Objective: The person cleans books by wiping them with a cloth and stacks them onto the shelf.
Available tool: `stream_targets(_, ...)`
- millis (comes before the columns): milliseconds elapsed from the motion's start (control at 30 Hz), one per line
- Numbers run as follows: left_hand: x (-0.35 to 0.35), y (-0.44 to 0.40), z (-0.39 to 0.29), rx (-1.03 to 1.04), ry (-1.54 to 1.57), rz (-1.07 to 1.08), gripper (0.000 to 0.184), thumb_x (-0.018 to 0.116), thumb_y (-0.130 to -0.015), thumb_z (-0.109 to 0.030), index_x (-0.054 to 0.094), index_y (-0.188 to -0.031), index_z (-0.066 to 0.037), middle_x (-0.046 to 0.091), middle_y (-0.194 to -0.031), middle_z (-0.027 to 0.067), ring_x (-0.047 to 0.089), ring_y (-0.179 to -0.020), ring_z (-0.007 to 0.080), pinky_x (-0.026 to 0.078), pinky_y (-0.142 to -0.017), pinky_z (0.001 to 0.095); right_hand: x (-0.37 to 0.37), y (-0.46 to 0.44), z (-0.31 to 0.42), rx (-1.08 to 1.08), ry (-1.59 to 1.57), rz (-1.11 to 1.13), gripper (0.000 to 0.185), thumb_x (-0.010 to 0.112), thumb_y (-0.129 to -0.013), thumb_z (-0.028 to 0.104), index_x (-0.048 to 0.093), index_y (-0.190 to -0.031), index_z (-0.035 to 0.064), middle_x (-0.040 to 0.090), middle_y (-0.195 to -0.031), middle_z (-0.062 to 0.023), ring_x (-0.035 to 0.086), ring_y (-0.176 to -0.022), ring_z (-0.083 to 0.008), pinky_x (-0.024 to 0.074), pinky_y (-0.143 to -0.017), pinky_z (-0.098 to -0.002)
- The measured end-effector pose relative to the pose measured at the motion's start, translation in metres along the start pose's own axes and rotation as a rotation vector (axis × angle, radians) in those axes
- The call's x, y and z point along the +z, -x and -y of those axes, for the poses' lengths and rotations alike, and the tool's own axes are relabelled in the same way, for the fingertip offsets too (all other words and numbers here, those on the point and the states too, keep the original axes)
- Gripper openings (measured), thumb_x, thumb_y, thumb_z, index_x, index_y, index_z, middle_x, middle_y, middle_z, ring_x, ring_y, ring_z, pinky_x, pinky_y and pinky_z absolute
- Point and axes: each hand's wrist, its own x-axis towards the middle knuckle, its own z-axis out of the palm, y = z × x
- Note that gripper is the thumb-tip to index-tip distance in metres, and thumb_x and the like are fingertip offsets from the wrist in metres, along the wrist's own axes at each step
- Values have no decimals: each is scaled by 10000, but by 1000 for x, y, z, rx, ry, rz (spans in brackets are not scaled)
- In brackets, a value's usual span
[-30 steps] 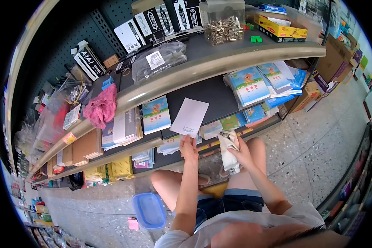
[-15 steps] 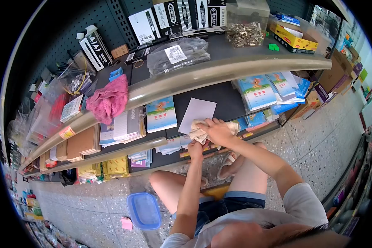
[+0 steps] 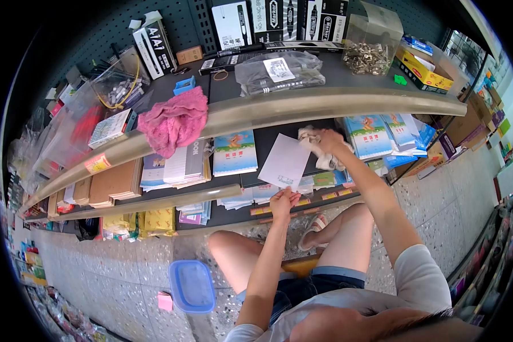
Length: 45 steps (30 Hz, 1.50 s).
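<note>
The white paper (small print near its lower edge) is over the lower shelf; whether it rests there I cannot tell. The left hand, partly closed, has its lower edge at the fingertips. At its upper right edge the right hand is curled over a pale cloth. Blue booklets lie to the left, another stack to the right. A pink rag drapes over the upper shelf's rim; a blue tub sits on the floor.

Paper left of cloth
</note>
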Motion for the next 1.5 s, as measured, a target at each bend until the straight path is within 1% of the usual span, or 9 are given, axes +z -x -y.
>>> stream_targets(133,-8,-1,2,44,-115,51,341,618,-912,-293,608,-897,47,664,-827,139,681,-726,199,555,-619,257,-3,12,-2,-43,45,-387,527,613,-764,190,534,-1285,197,557,-1180,-138,574,-1043,-323,507,-842,-440)
stream_targets(267,-19,-7,-11,36,-82,-13,413,588,-916,-387,599,-938,26,660,-830,120,676,-740,193,551,-639,254,-10,46,38,-367,-240,-272,596,600,-714,88,512,-1290,216,566,-1115,-105,596,-963,-337,516,-808,-400)
stream_targets(500,-17,-16,-22,198,-94,-57,220,525,-945,-178,594,-947,31,649,-821,108,675,-763,188,555,-633,259,-3,67,110,-759,-364,33,539,596,-770,140,511,-1301,186,571,-1143,-90,567,-1073,-304,474,-885,-402)
stream_targets(767,-17,-19,-24,153,-80,-81,247,573,-937,-182,628,-821,29,653,-731,94,659,-640,158,547,-582,246,0,-11,80,-687,-543,369,566,660,-744,109,521,-1292,96,571,-1219,-157,556,-1113,-308,441,-949,-368)
stream_targets(933,-16,-19,-20,169,-55,-106,246,571,-936,-173,632,-830,40,649,-733,98,657,-639,161,551,-582,247,4,-24,72,-797,-605,362,564,670,-736,95,534,-1283,94,575,-1196,-161,562,-1101,-313,444,-942,-366)
stream_targets(1033,-17,-22,-16,155,-37,-115,218,567,-930,-140,635,-859,55,652,-757,100,660,-657,169,562,-603,262,-4,14,87,-822,-336,166,536,669,-741,155,557,-1264,129,585,-1197,-132,570,-1090,-302,454,-921,-380)
stream_targets(1267,-22,-22,-9,197,47,-49,156,531,-928,-65,638,-926,49,662,-823,104,661,-730,164,568,-668,269,-5,34,96,-887,-856,269,578,650,-725,58,535,-1287,121,585,-1163,-128,561,-1098,-310,438,-942,-396)
stream_targets(1400,-23,-24,-8,202,-42,-65,195,505,-950,-108,615,-919,50,661,-846,130,673,-759,193,573,-693,282,-19,38,85,-839,-440,335,656,674,-658,18,516,-1292,78,562,-1224,-142,538,-1142,-306,436,-953,-381)
stream_targets(1500,-24,-21,-12,197,-100,-56,237,542,-952,-171,624,-881,40,664,-807,118,673,-713,181,564,-645,259,14,-1,58,-912,-636,326,601,664,-706,65,534,-1288,131,607,-1173,-158,561,-1107,-322,441,-946,-397)
